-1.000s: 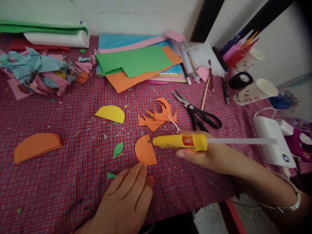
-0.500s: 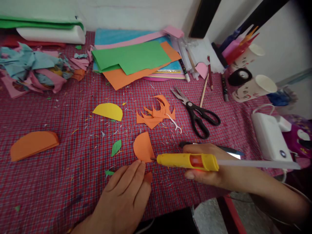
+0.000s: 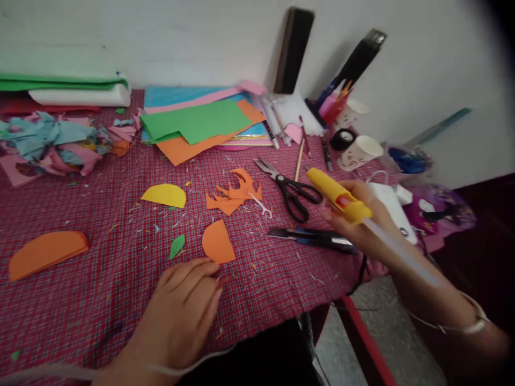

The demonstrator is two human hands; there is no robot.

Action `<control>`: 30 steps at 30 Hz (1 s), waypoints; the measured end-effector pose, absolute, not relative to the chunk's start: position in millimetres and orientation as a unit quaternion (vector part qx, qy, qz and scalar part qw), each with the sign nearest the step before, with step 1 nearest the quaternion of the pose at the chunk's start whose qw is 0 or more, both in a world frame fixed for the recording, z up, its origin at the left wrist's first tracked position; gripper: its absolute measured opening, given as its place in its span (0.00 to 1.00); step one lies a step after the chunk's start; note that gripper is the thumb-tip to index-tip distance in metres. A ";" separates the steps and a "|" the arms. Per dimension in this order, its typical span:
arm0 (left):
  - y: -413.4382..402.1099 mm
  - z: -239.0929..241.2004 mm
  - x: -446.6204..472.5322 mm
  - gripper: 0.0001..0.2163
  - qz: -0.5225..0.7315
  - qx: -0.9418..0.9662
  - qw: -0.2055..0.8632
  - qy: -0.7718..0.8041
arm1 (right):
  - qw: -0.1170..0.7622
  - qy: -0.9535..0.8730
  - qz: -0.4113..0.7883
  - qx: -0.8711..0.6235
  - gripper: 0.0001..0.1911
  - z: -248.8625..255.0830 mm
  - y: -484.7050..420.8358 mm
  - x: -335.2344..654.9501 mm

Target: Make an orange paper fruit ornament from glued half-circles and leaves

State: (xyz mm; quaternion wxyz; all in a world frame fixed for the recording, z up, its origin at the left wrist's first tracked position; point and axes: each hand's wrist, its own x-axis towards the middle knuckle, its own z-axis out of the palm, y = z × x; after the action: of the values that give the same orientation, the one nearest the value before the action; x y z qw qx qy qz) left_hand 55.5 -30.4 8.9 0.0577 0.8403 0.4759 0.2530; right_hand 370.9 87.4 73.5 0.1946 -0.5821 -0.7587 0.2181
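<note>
Because the right hand point(image 3: 368, 233) grips the yellow glue gun point(image 3: 332, 188) near the scissors point(image 3: 280, 179), glue may drip there; the left hand point(image 3: 183, 305) lies flat, touching the orange half-disc point(image 3: 218, 242).

A red checked tablecloth point(image 3: 129, 284) bears the left hand point(image 3: 183, 305), with an orange half-round point(image 3: 218, 242) right at its front and a green leaf shape point(image 3: 177, 246) just beyond. Farther out from that hand lie a yellow half-round point(image 3: 164, 195) and orange scraps point(image 3: 229, 205); a larger orange piece point(image 3: 46, 254) sits to its left. Black-handled scissors point(image 3: 281, 180) lie just left of the right hand point(image 3: 358, 214).
</note>
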 end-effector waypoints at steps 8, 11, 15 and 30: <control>-10.9 40.4 23.5 0.09 0.294 0.741 0.224 0.561 | 0.141 -0.778 0.188 -0.582 0.24 46.3 119.1 426.5; -0.5 51.5 20.0 0.10 0.272 0.694 0.319 0.586 | 0.111 -0.804 0.132 -0.568 0.23 39.3 123.7 430.8; 10.7 51.2 25.5 0.08 0.317 0.548 0.493 0.596 | 0.089 -0.828 0.129 -0.539 0.21 38.4 124.3 434.6; 24.3 45.0 55.9 0.08 0.381 0.410 0.617 0.552 | 0.189 -0.613 0.670 -0.375 0.08 57.1 50.0 267.1</control>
State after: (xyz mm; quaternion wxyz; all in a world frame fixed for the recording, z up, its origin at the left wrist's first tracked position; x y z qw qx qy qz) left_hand 55.9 24.3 45.0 0.6174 0.4105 0.5522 0.3813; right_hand 267.1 50.0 57.1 0.1886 -0.3747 -0.6125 0.6700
